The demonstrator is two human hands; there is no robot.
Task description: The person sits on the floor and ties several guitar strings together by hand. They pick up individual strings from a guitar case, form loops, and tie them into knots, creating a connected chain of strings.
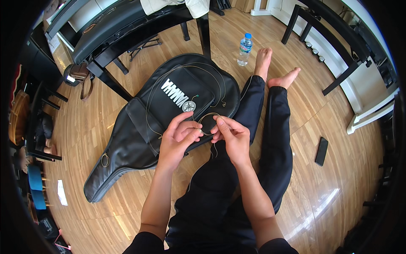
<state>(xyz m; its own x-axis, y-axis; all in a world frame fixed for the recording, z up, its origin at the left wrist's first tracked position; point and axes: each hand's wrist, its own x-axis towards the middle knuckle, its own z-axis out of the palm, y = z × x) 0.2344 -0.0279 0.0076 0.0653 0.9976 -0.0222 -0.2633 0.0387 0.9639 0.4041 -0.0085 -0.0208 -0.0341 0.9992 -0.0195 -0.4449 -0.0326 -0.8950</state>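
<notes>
Between my two hands is a small coil of thin gold-coloured guitar string (206, 114), held above the near edge of a black guitar bag (127, 146). My left hand (177, 137) pinches the coil's left side, its index finger raised. At the coil's right side, my right hand (233, 137) grips it between thumb and fingers. A loose end hangs below the coil. More string (148, 99) lies in wide loops across the bag, its far end by the bag's right side. Near the bag's narrow end rests another small string coil (105, 160).
My outstretched legs (277, 139) lie right of the bag. A water bottle (245, 50) stands by my feet, and a black phone (321, 151) lies on the floor at right. Black benches (114, 55) stand beyond the bag and at upper right. A brown bag (79, 78) sits at left.
</notes>
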